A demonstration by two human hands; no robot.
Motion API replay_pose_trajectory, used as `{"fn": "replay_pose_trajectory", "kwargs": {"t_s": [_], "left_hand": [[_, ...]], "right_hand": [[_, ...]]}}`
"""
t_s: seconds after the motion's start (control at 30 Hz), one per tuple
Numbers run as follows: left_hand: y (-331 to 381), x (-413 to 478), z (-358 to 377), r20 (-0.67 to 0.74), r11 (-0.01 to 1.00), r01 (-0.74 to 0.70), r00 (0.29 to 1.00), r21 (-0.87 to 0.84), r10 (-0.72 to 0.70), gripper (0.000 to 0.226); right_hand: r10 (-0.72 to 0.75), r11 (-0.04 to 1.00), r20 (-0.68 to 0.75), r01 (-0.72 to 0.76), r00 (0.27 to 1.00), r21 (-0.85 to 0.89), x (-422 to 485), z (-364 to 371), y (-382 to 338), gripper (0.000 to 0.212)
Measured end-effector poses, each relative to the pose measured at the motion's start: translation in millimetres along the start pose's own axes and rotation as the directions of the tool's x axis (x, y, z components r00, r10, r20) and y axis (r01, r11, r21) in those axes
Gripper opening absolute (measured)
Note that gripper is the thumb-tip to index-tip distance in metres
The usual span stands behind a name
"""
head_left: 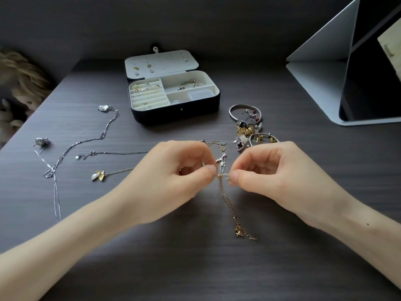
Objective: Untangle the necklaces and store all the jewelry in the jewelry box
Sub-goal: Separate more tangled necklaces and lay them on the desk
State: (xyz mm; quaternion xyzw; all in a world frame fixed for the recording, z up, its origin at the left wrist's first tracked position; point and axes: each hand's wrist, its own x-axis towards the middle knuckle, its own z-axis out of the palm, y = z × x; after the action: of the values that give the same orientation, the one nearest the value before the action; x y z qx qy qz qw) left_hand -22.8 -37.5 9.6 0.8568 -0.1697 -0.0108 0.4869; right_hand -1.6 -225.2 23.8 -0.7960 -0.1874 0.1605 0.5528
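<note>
Dark wood-grain desk [195, 268], head view. Your left hand [173, 177] and right hand [271, 172] meet at mid-desk, each pinching the tangle [220, 175] between thumb and forefinger, tips nearly touching. The gold chain [229, 205] trails from that pinch toward you, clasp end nearest.

The jewelry box [178, 114] stands open beyond the hands, well apart from them:
- rings [144, 90] in the left slots
- bangles [192, 84] at rear right
- a clear case [199, 94] in front of the bangles

Silver necklaces [104, 131] lie to the left and a loose pile [249, 129] to the right, both outside the box.

No text, label, brand, number or sign can be read on anything in this view.
</note>
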Motion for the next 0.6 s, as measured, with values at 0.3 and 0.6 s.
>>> {"fn": "replay_pose_trajectory", "kwargs": {"t_s": [0.3,0.6], "left_hand": [[2.8,2.2,-1.4,0.059,0.992,0.107,0.993,-0.064,-0.103,0.020],[2.5,3.8,-0.4,0.089,0.939,0.238,0.971,-0.248,-0.223,0.012]], "right_hand": [[-0.019,0.999,0.019,0.020,1.000,-0.041,0.5,3.7,1.2,0.010],[-0.036,0.987,-0.021,0.033,0.999,-0.159,-0.4,6.6,1.6,0.012]]}}
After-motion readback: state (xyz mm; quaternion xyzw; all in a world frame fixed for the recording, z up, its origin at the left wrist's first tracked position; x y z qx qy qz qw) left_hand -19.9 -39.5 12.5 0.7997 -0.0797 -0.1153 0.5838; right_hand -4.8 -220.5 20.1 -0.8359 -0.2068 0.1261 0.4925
